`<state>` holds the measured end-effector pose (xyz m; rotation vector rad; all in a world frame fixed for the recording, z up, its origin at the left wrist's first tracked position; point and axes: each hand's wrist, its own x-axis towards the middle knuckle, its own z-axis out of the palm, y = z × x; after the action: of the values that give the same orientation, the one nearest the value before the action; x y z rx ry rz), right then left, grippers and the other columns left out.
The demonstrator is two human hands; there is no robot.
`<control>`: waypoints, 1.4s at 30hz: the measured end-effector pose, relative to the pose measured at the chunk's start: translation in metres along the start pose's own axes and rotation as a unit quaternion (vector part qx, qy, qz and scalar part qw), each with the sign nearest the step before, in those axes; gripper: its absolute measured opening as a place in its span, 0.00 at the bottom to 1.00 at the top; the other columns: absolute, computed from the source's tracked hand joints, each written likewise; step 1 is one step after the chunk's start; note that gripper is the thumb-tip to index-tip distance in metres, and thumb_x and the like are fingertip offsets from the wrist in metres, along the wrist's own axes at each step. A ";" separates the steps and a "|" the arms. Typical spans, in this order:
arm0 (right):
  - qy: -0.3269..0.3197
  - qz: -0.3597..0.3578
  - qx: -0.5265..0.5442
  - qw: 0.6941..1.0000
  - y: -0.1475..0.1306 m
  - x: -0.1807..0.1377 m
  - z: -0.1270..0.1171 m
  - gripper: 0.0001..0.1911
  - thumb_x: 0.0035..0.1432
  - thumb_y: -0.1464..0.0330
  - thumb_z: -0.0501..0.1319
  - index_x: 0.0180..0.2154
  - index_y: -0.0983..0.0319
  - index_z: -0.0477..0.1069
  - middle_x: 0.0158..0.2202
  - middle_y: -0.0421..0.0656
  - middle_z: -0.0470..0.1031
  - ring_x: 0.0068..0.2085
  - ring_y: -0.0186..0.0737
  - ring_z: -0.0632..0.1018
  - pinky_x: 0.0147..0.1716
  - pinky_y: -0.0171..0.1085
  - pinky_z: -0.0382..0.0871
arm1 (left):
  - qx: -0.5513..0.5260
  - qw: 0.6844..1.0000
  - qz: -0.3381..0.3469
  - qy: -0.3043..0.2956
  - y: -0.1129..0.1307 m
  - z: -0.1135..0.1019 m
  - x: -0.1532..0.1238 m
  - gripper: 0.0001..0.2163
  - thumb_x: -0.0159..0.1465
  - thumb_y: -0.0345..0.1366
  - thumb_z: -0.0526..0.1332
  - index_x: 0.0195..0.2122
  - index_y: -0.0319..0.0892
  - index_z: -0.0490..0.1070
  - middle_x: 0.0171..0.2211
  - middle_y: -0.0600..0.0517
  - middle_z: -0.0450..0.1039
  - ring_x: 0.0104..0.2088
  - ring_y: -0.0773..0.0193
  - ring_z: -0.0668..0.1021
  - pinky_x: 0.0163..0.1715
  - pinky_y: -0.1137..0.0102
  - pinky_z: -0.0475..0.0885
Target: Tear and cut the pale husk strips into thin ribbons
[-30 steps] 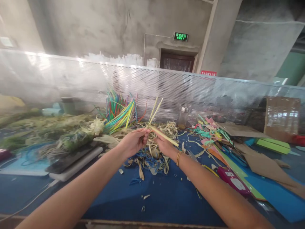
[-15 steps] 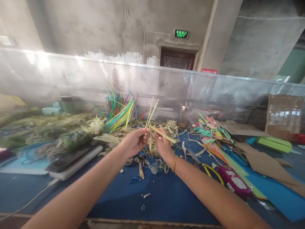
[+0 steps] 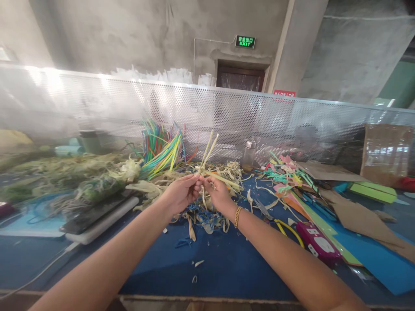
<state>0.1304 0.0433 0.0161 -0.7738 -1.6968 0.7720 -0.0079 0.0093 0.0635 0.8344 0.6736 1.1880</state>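
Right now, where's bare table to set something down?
Best: blue tabletop between the forearms, from the tangled scraps to the front edge, bar a few loose bits. Smaller: left of the left forearm, below the light-blue sheet, though a white cable crosses it. Crowded: around the left hand and right hand; far left, fibre heaps; right side, cardboard.

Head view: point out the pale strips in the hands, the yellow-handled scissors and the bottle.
Pale strips (image 3: pixel 212 149): head view, on a raised end.
Scissors (image 3: pixel 280 226): head view, yellow handle.
Bottle (image 3: pixel 249 156): head view, body below cap.
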 end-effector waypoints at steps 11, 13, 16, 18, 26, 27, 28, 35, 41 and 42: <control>0.032 0.084 0.016 0.996 0.001 -0.008 -0.001 0.11 0.58 0.60 0.56 0.29 0.60 0.66 0.20 0.35 0.61 0.22 0.32 0.62 0.22 0.32 0.55 | 0.034 0.999 0.037 0.011 -0.001 -0.012 0.008 0.03 0.61 0.29 0.59 0.31 0.35 0.71 0.22 0.55 0.62 0.20 0.77 0.66 0.19 0.82 0.62; 0.016 0.067 -0.011 0.998 -0.006 -0.009 -0.004 0.10 0.58 0.61 0.56 0.30 0.60 0.69 0.22 0.36 0.66 0.23 0.32 0.64 0.24 0.33 0.58 | 0.135 0.985 0.093 0.051 -0.002 -0.019 0.013 0.05 0.59 0.32 0.61 0.30 0.36 0.72 0.22 0.55 0.64 0.20 0.76 0.66 0.19 0.80 0.61; -0.003 0.044 -0.067 0.997 -0.016 -0.011 -0.006 0.10 0.58 0.64 0.56 0.31 0.61 0.73 0.24 0.39 0.71 0.25 0.33 0.68 0.26 0.33 0.60 | 0.361 0.907 0.185 0.112 -0.002 -0.028 0.018 0.09 0.58 0.37 0.61 0.24 0.38 0.72 0.19 0.55 0.66 0.20 0.72 0.66 0.21 0.76 0.60; -0.016 0.026 -0.080 0.996 -0.021 -0.012 -0.005 0.10 0.58 0.65 0.57 0.32 0.60 0.75 0.27 0.40 0.74 0.27 0.34 0.70 0.28 0.34 0.62 | 0.491 0.827 0.234 0.141 -0.001 -0.030 0.017 0.11 0.59 0.39 0.60 0.22 0.39 0.71 0.18 0.55 0.67 0.21 0.70 0.68 0.23 0.74 0.60; 0.014 0.046 0.003 0.999 -0.014 -0.013 0.002 0.12 0.59 0.66 0.56 0.40 0.61 0.76 0.30 0.42 0.77 0.31 0.35 0.74 0.32 0.34 0.67 | 0.623 0.693 0.306 0.194 -0.003 -0.025 0.007 0.14 0.61 0.43 0.55 0.32 0.44 0.78 0.24 0.53 0.76 0.26 0.63 0.75 0.28 0.71 0.64; 0.017 0.050 0.009 0.999 -0.013 -0.013 0.002 0.13 0.59 0.66 0.56 0.41 0.61 0.76 0.28 0.42 0.76 0.30 0.35 0.74 0.32 0.35 0.68 | 0.628 0.688 0.309 0.193 -0.003 -0.025 0.007 0.14 0.61 0.43 0.54 0.34 0.44 0.78 0.25 0.53 0.76 0.27 0.63 0.76 0.29 0.71 0.65; 0.018 0.053 0.012 0.998 -0.013 -0.013 0.002 0.13 0.59 0.66 0.56 0.42 0.61 0.76 0.28 0.42 0.76 0.30 0.35 0.74 0.32 0.35 0.68 | 0.637 0.678 0.313 0.191 -0.003 -0.025 0.006 0.14 0.62 0.43 0.54 0.35 0.44 0.78 0.26 0.52 0.77 0.28 0.62 0.76 0.30 0.71 0.65; 0.005 0.026 -0.003 1.000 -0.015 -0.011 0.002 0.11 0.58 0.67 0.58 0.39 0.61 0.77 0.32 0.43 0.78 0.38 0.38 0.77 0.41 0.38 0.70 | 0.786 0.495 0.335 0.157 -0.003 -0.018 -0.003 0.13 0.64 0.37 0.52 0.39 0.44 0.77 0.37 0.47 0.78 0.38 0.57 0.78 0.34 0.67 0.66; 0.003 0.017 0.015 1.000 -0.019 -0.012 0.000 0.10 0.58 0.69 0.57 0.38 0.60 0.77 0.39 0.43 0.79 0.42 0.38 0.77 0.46 0.39 0.68 | 0.848 0.396 0.343 0.078 -0.002 -0.016 -0.008 0.10 0.64 0.32 0.53 0.41 0.42 0.74 0.33 0.46 0.76 0.38 0.57 0.77 0.37 0.67 0.66; -0.002 0.019 0.019 1.000 -0.020 -0.011 -0.001 0.10 0.58 0.69 0.57 0.37 0.60 0.78 0.38 0.44 0.79 0.42 0.38 0.77 0.47 0.39 0.68 | 0.850 0.391 0.348 0.066 -0.001 -0.015 -0.008 0.10 0.64 0.32 0.53 0.40 0.42 0.74 0.33 0.47 0.75 0.37 0.57 0.76 0.37 0.67 0.66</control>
<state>0.1317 0.0226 0.0263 -0.7796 -1.6701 0.8299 -0.0222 0.0043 0.0549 3.0458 1.8325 0.8230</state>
